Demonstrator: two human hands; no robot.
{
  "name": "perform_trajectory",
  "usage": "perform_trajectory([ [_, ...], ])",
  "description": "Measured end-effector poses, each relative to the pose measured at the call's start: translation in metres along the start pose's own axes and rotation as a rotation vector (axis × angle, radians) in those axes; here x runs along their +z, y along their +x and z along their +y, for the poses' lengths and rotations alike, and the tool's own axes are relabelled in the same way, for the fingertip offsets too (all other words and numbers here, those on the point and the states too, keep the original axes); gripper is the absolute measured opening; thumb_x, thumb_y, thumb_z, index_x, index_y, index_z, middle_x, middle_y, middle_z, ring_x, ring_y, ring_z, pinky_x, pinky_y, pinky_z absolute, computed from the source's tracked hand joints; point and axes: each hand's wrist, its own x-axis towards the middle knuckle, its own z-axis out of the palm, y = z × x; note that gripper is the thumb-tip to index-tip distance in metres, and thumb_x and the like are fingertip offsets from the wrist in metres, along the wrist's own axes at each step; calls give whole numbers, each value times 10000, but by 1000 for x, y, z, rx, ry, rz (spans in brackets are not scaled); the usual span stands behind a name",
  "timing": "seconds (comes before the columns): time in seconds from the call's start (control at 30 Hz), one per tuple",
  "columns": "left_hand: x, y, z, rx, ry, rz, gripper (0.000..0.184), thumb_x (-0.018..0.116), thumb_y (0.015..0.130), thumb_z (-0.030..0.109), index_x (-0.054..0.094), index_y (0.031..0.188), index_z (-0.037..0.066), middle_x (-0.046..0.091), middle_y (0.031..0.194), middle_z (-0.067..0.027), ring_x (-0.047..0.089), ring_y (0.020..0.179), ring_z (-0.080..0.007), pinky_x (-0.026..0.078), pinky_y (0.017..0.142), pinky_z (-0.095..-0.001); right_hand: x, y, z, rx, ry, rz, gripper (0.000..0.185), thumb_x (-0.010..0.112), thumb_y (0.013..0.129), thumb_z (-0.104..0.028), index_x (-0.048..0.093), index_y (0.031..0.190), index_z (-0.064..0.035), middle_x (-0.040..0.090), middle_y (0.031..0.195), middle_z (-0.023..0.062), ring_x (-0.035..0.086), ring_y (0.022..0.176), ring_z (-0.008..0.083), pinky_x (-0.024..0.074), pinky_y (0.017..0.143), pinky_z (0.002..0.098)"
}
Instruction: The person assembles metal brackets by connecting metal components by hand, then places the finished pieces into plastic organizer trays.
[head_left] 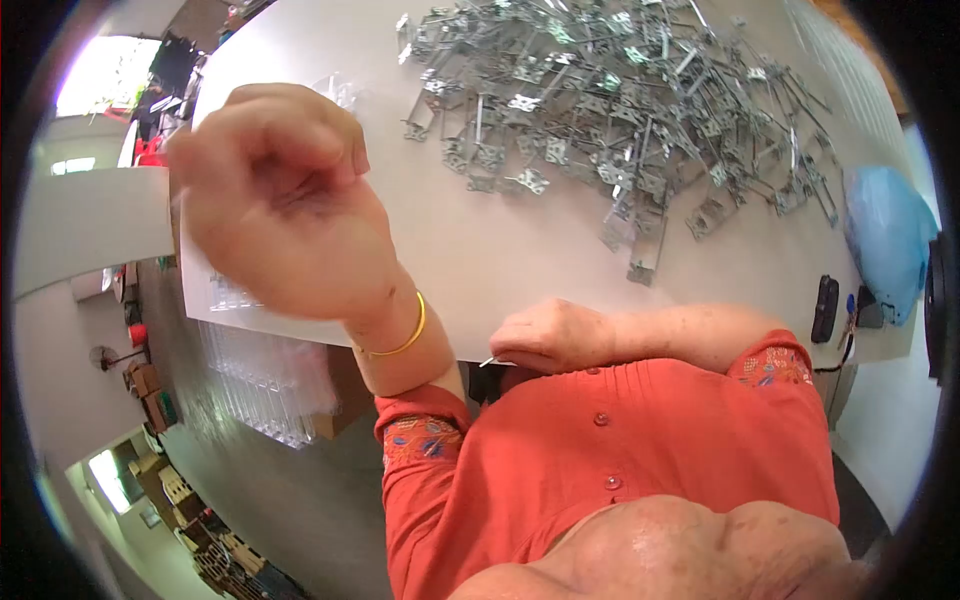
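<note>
My left hand [285,215] is raised close to the camera over the left side of the table, with a yellow bracelet [412,330] on its wrist. Its fingers are curled in and slightly blurred; whatever they may hold is hidden. Low at the table's front edge, my right hand [550,335] lies against the body with its fingers closed. A thin, pale metal-looking tip [488,361] sticks out from under them. Beyond both hands spreads a heap of silvery metal brackets with thin rods [620,110].
The pale table [440,240] carries a blue plastic bag [885,235] and a dark case [824,308] at the right. Clear plastic pieces [255,375] are stacked below the left front edge. Boxes [150,390] stand farther left on the floor.
</note>
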Motion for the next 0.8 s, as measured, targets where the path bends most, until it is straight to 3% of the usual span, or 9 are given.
perform_trajectory([
  [0.1, 24, -26, -13, -146, 355, 102, 292, 617, 1078, 175, 652, 854, -10, 572, 667, -31, 451, 548, -72, 360, 515, -203, 2, -3, 0, -11, -72, -6, 90, 662, 971, -151, 625, 1010, -79, 645, 893, 114, 665, 790, 333, 557, 671, 443],
  [0.17, 35, -42, -18, -323, 474, 24, 81, 753, 968, 45, 698, 933, -2, 608, 727, 6, 496, 610, -54, 400, 558, -210, 3, -4, -2, -12, -63, 5, 139, 659, 940, -184, 582, 962, -71, 631, 870, 121, 665, 794, 356, 556, 663, 459],
  [0.37, 54, -92, -40, -326, 645, -413, 119, 779, 928, 88, 685, 898, 22, 642, 814, -58, 579, 667, -140, 475, 576, -280, -1, -8, -5, 8, -73, -134, 154, 658, 912, -205, 591, 922, -67, 654, 887, 134, 694, 834, 361, 576, 673, 461],
  [0.4, 62, -96, -36, -422, 664, -472, 117, 775, 914, 85, 677, 890, 26, 656, 849, -96, 631, 707, -217, 511, 613, -336, -1, -8, -5, 14, -74, -159, 154, 660, 907, -207, 598, 919, -67, 663, 897, 136, 700, 845, 360, 581, 678, 459],
  [0.53, 75, -112, -44, -407, 651, -584, 123, 765, 903, 96, 665, 907, 24, 659, 874, -120, 668, 782, -310, 529, 706, -415, -1, -8, -5, -25, -192, -198, 165, 660, 903, -227, 621, 920, -68, 692, 932, 123, 720, 876, 346, 603, 709, 453],
  [0.7, 83, -115, -62, -328, 728, -616, 125, 754, 907, 108, 658, 927, 29, 635, 881, -128, 641, 804, -337, 519, 721, -431, 3, -9, -3, -115, -255, -107, 127, 594, 945, -216, 574, 929, -92, 626, 869, 87, 688, 821, 319, 586, 679, 420],
  [0.8, 88, -119, -72, -251, 776, -646, 151, 754, 911, 134, 654, 955, 30, 622, 902, -138, 632, 827, -355, 517, 739, -444, -1, -7, -7, -44, -278, -213, 208, 651, 923, -267, 625, 978, -68, 691, 921, 121, 729, 881, 351, 611, 732, 463],
])
